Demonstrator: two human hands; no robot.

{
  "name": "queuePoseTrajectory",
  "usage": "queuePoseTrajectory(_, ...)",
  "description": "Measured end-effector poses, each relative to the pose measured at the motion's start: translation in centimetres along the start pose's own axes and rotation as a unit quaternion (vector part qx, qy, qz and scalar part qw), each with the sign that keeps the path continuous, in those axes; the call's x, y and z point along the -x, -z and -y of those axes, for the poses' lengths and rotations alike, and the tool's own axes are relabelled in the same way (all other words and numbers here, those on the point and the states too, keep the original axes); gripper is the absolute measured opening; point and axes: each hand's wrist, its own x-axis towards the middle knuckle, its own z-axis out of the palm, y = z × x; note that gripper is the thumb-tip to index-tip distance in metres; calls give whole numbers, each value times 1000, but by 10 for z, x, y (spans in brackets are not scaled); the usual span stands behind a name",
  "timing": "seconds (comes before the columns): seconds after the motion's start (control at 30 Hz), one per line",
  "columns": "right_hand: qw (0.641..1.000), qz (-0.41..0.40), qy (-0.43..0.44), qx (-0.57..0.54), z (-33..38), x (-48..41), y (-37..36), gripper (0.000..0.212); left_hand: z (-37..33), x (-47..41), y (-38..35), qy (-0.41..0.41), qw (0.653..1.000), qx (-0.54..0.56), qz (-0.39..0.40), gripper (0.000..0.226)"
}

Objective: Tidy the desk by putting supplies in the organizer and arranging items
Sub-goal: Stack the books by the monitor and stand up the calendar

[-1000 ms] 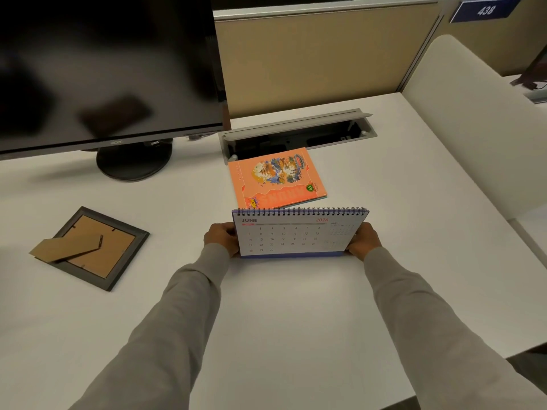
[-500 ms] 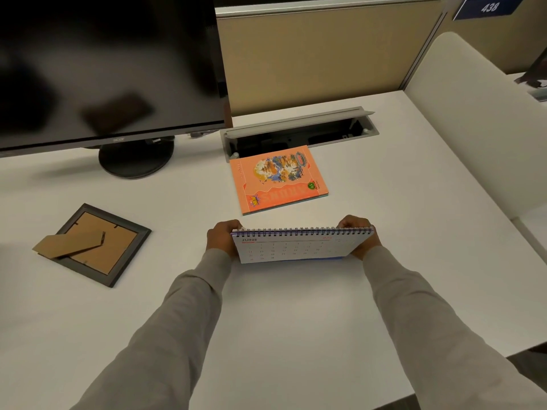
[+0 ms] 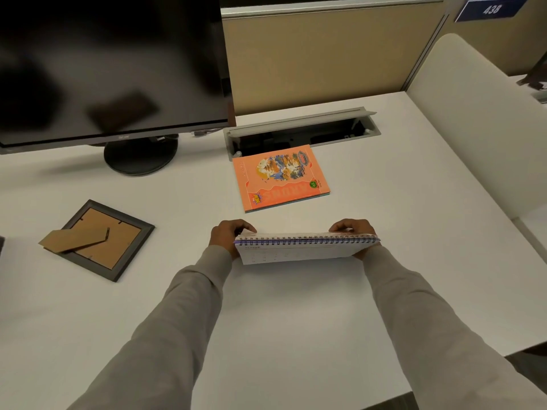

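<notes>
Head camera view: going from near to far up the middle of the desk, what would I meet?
First the spiral calendar, held by the left hand and right hand → orange book lying flat → open cable hatch → beige partition wall.

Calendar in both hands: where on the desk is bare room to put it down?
Bare desk lies near the front edge, between the sleeves, and right of the orange book. The strip between picture frame and calendar is free too. Crowded: behind the book, at the cable box.
</notes>
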Motion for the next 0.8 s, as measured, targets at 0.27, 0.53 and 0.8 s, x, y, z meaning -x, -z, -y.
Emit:
queuePoseTrajectory(0.27, 983, -66, -159, -61, -5, -4, -6, 42, -4, 11, -4, 96, 992, 51, -60, 21)
queuePoseTrajectory(0.53, 862, -177, -130, -457, 11, 33, -12, 20, 18, 43, -29, 164, 913, 333, -166, 18)
queuePoseTrajectory(0.8, 844, -231, -97, -474, 10, 54, -48, 34, -19, 76, -48, 75, 916, 337, -206, 38)
